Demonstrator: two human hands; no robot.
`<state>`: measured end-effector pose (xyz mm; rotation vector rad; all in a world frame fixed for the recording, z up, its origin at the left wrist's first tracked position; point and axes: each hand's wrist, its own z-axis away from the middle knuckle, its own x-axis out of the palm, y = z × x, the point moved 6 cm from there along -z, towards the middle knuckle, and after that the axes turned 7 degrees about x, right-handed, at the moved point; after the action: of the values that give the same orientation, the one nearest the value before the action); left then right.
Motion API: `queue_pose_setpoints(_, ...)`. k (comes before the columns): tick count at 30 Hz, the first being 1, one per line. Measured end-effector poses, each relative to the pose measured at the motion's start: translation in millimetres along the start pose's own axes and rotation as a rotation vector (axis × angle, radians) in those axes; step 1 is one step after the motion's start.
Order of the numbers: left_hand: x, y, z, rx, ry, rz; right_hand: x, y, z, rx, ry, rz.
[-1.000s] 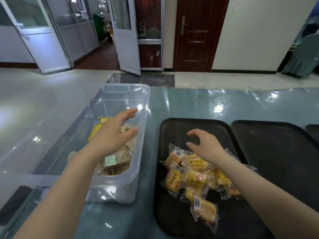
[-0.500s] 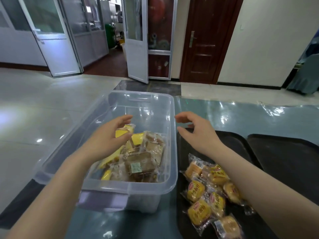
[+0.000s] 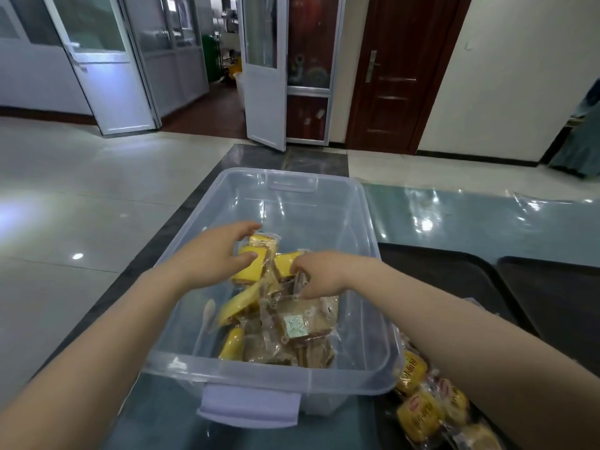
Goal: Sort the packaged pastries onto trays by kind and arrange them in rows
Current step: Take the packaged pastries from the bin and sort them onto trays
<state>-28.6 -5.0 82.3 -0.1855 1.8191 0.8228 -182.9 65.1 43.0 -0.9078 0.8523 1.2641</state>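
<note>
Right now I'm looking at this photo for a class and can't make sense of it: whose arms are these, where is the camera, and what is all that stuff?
No machine here: a person wears a wide-angle camera on the head, looking forward and down, so the two bare arms are their own.

Both hands reach into a clear plastic bin on a glossy table. Inside are wrapped pastries: yellow cake slices and brown ones.

The left hand grips a yellow slice packet. The right hand pinches the wrapper of another packet; which kind it holds is hard to tell.

Right of the bin sits a black tray holding round yellow-wrapped pastries, with a second black tray beyond it.
</note>
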Motion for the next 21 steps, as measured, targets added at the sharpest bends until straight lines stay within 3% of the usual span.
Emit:
queue_pose_setpoints(10, 66.3, -55.7, -6.2, -0.137, -0.333, -0.033, 63.2, -4.8, -45.0, 0.084, -0.296, 0.212)
queue_pose_setpoints(15, 109.1, -36.2, -2.8, -0.05, -0.555, -0.05, 69.1, -11.9, -49.1, 0.02, -0.265, 0.242)
queue_pose_setpoints(21, 146.3, -28.0, 4.6, 0.071, -0.78, -0.139, 81.0, -5.6, -48.9, 0.045, -0.411, 0.145)
